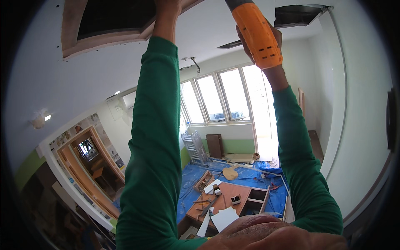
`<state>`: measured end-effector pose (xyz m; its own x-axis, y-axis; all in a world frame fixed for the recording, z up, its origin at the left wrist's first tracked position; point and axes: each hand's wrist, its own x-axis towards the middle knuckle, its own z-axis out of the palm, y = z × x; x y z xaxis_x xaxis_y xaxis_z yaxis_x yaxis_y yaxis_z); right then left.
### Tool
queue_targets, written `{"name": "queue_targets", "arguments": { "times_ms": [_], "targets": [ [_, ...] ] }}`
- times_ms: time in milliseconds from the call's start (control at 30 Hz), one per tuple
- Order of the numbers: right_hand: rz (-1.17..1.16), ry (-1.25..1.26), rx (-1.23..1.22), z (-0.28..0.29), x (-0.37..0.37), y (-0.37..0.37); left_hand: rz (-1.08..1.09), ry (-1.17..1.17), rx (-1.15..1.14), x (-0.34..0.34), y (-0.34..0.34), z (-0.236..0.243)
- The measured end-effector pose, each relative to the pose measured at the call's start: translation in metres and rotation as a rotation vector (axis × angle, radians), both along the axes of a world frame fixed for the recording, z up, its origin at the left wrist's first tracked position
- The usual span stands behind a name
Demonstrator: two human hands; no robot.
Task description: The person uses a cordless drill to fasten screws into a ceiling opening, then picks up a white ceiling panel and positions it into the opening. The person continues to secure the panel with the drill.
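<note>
Both my arms, in green sleeves, reach up to the white ceiling. My right hand [276, 36] is wrapped round an orange power tool [258, 37] with dark vent slots at its lower end. The tool's dark front part runs out of the picture at the top, so its working tip is hidden. Up beside the wooden frame [108, 41] of a dark ceiling opening is my left hand [168, 7]. The upper edge of the picture cuts off its fingers, and I cannot tell if it holds anything.
Below stands a brown wooden cabinet [227, 191] with tools and white sheets on top. Blue tarpaulin [189, 171] covers the floor. A folded aluminium ladder [194, 146] leans near the windows [212, 98]. At the right is a white wall [366, 125]; at the left, a doorway [93, 160].
</note>
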<state>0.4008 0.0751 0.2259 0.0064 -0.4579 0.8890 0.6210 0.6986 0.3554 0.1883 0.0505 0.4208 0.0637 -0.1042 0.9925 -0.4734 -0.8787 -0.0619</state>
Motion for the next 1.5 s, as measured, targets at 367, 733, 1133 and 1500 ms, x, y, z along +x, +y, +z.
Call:
{"name": "queue_targets", "arguments": {
  "times_ms": [367, 733, 1133, 1500],
  "targets": [
    [-0.017, -0.023, 0.039, 0.007, 0.000, 0.004, 0.001, -0.175, 0.152, 0.024, 0.008, -0.011],
    [-0.175, -0.033, 0.115, 0.003, -0.019, -0.020, 0.046, -0.150, 0.148, 0.012, -0.003, -0.014],
    [-0.165, 0.097, -0.158, -0.010, -0.040, -0.081, -0.139, 0.229, -0.247, -0.024, -0.037, -0.026],
    [-0.286, 0.142, -0.227, -0.004, -0.035, -0.083, -0.046, 0.294, -0.322, -0.009, -0.034, -0.080]
  ]
}}
